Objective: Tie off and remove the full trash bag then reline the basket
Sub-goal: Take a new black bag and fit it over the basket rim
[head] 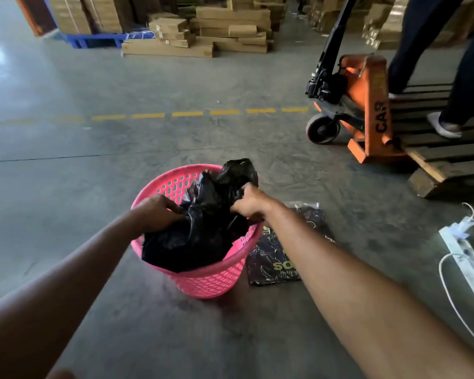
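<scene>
The black trash bag [203, 231] sits inside the pink basket [211, 280] on the floor, its bunched top pointing toward 1 o'clock. The left hand [156, 212] pinches its 9 o'clock edge; the right hand [251, 202] fists its 3 o'clock edge, 2 grips closed on plastic.

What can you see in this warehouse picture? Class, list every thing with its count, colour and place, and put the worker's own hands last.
basket: one, pink, on the floor, centre.
trash bag: one, black, inside the basket.
packet: one, dark with printed lettering, flat on the floor right of the basket.
pallet jack: one, orange, upper right.
pallet: one, wooden, on the jack.
another person's legs: dark trousers, on the pallet.
power strip: one, white, right edge.
cardboard boxes: many, brown, background.
left hand: gripping the bag.
right hand: gripping the bag.
</scene>
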A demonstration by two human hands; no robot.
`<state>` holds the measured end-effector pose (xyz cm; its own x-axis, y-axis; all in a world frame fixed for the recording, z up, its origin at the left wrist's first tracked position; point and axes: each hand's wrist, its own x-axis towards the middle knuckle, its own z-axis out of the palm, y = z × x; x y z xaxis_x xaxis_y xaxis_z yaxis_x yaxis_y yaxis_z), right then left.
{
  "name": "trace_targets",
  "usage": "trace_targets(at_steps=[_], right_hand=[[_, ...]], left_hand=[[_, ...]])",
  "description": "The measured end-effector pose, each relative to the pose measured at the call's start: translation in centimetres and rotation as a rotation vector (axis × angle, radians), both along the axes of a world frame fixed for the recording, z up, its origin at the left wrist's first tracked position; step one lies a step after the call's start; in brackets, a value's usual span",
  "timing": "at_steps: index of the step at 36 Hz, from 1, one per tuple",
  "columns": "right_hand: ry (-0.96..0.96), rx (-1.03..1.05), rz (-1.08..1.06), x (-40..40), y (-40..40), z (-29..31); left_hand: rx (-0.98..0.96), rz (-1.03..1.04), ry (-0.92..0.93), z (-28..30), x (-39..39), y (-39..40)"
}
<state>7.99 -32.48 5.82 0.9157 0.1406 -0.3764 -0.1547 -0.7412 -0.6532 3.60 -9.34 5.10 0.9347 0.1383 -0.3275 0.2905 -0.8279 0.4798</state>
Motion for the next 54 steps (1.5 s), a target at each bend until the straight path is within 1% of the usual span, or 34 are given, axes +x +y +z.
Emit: trace_targets(at_steps=[4,5,7,8,9,12,13,14,15,17,18,19,20,21,23,24,26,28,30,32,34,36,38,39,41,43,44,45,47,50,52,54], right_hand=[[0.183,0.157,-0.099,-1.1,2.7,-1.7],[0.19,0.193,-0.145,-1.2,3.1,-2.2],[0.19,0.237,-0.236,-0.9,3.9,-3.4],[0.179,0.225,-0.275,-0.6,4.2,-3.8],[0.148,0.159,-0.284,-0.3,4.2,-4.3],[-0.078,-0.168,-0.179,0.4,4.0,-4.8],[-0.138,-0.213,-0.135,0.3,3.9,-4.5],[-0.139,-0.203,-0.112,0.3,3.9,-4.2],[-0.091,-0.166,-0.104,0.2,4.0,-3.9],[0.083,0.002,-0.1,0.1,4.2,-3.2],[0.17,0.089,-0.124,0.2,4.2,-3.0],[0.201,0.125,-0.149,0.3,4.0,-2.8],[0.178,0.123,-0.169,0.3,3.8,-2.5],[0.109,0.051,-0.178,0.4,3.5,-2.3],[-0.15,-0.187,-0.197,0.7,2.8,-2.1],[-0.248,-0.238,-0.237,0.9,2.3,-2.0],[-0.34,-0.2,-0.356,1.9,1.4,-1.4],[-0.351,-0.147,-0.451,3.3,0.7,-1.0],[-0.34,-0.148,-0.478,5.0,0.2,-0.7],[-0.312,-0.134,-0.458,6.6,0.2,-0.2],[-0.241,-0.073,-0.437,8.1,0.7,0.1],[-0.172,-0.084,-0.37,8.9,1.1,0.0],[-0.195,-0.107,-0.321,9.4,1.3,-0.3],[-0.212,-0.081,-0.301,9.2,1.5,-0.3],[-0.254,0.013,-0.258,8.6,1.9,-0.1],[-0.264,0.156,-0.199,7.6,2.2,0.4],[-0.248,0.238,-0.168,6.9,2.1,0.8],[-0.23,0.296,-0.131,6.3,1.8,1.1],[-0.22,0.371,-0.059,4.6,0.9,1.8],[-0.266,0.416,-0.003,2.2,-0.9,2.2],[-0.253,0.482,0.017,0.9,-2.2,2.4],[-0.234,0.528,0.03,-0.3,-3.4,2.6]], left_hand=[[0.172,-0.114,0.03,-2.4,0.9,-1.8],[0.2,-0.128,0.035,-2.8,1.0,-2.3],[0.274,-0.125,-0.025,-3.7,1.2,-2.9],[0.33,-0.11,-0.088,-3.9,1.3,-2.9],[0.391,-0.097,-0.161,-4.0,1.5,-3.0],[0.525,-0.128,-0.355,-4.0,2.0,-2.6],[0.546,-0.147,-0.386,-3.9,2.2,-2.5],[0.56,-0.16,-0.407,-3.9,2.3,-2.5],[0.561,-0.159,-0.404,-3.9,2.5,-2.4],[0.497,-0.126,-0.358,-3.9,2.7,-2.3],[0.421,-0.099,-0.314,-4.0,2.8,-2.1],[0.317,-0.06,-0.252,-4.0,2.8,-1.9],[0.213,-0.022,-0.184,-3.9,2.9,-1.7],[0.123,0.014,-0.13,-3.8,3.0,-1.5],[-0.004,0.065,-0.078,-3.9,3.1,-0.9],[-0.04,0.065,-0.072,-4.0,3.0,-0.6],[-0.058,0.019,-0.077,-4.0,2.8,-0.1],[-0.048,-0.031,-0.097,-3.8,2.3,0.4],[-0.047,-0.059,-0.126,-3.6,1.6,0.6],[-0.049,-0.08,-0.117,-3.5,0.9,0.7],[-0.067,-0.087,-0.102,-3.6,0.4,0.8],[-0.08,-0.112,-0.074,-3.9,0.1,0.7],[-0.063,-0.127,-0.047,-4.1,-0.1,0.4],[-0.033,-0.11,-0.044,-4.1,-0.2,0.2],[0.097,-0.044,-0.079,-3.9,-0.1,-0.1],[0.233,0.016,-0.144,-3.8,0.2,-0.6],[0.248,0.044,-0.163,-3.7,0.4,-0.9],[0.218,0.08,-0.17,-3.6,0.8,-1.1],[0.088,0.157,-0.169,-3.4,1.8,-1.8],[-0.048,0.239,-0.143,-3.7,3.6,-2.8],[-0.135,0.255,-0.077,-4.6,4.8,-3.6],[-0.183,0.224,0.016,-5.6,5.5,-4.3]])
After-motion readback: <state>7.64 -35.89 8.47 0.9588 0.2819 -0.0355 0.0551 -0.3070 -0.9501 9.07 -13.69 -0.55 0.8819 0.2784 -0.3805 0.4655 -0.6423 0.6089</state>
